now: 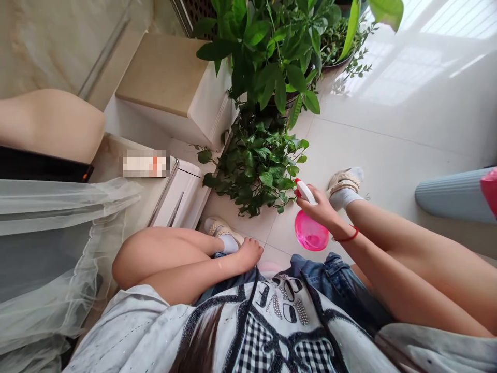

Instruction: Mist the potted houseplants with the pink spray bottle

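Pink spray bottle [311, 231] was held in right hand [320, 207], leafy plant [264, 165] sat near, left hand [250, 254] was curled, couldn't tell if empty

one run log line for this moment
right hand: gripping pink spray bottle by white trigger head | red nozzle: beside pothos-like plant | left hand: near denim shorts, no held object visible

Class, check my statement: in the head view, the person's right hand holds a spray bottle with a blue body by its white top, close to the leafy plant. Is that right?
Not quite: the body of the spray bottle is pink, not blue, as the head view shows. The rest stands: the right hand holds it by its white top, close to the leafy plant.
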A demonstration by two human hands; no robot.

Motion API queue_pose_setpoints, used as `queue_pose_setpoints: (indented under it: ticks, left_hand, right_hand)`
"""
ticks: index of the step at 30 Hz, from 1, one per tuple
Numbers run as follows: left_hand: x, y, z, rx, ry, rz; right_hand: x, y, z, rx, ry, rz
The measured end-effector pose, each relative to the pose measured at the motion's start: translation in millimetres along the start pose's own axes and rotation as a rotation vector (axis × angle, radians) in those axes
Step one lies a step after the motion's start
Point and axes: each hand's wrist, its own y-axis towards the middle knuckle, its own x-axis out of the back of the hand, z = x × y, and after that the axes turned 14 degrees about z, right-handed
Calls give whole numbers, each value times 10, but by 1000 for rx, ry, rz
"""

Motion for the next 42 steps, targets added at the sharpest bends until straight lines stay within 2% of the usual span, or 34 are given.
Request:
queue_pose_setpoints:
  ticks: [2, 5, 7, 9, 12, 16, 23, 28, 32, 38, 42]
  left_hand:
    - [16, 7, -4, -8, 15, -2]
    - [30, 10, -14, -30, 39, 4]
    - [44, 19, -8, -41, 52, 34]
    - [63, 38, 14, -50, 55, 72]
    - [80, 73, 68, -54, 34, 65]
    - [59, 118, 138, -39, 3, 33]
    - [-7, 144, 134, -35, 18, 22]
    - [-34, 132, 105, -48, 49, 4]
    - [-8, 131, 89, -40, 65, 12]
    - [36, 125, 68, -52, 60, 36]
    - [18, 93, 83, -73, 7, -6]
  right_hand:
    - [10, 64, 107, -38, 71, 44]
    - [46, 122, 209, 53, 72, 105]
    - [53, 141, 223, 94, 22, 80]
    - [47, 155, 206, 26, 18, 35]
    - [43, 173, 173, -94, 102, 23]
    - [75, 193, 141, -95, 212, 69]
    - [150, 239, -55, -159, 335, -81]
    - [164, 225, -117, -197, 407, -131]
    - [149, 156, -51, -109, 379, -52]
    - [121, 146, 160, -48, 282, -24]
    - [101, 199, 316, -113, 273, -72]
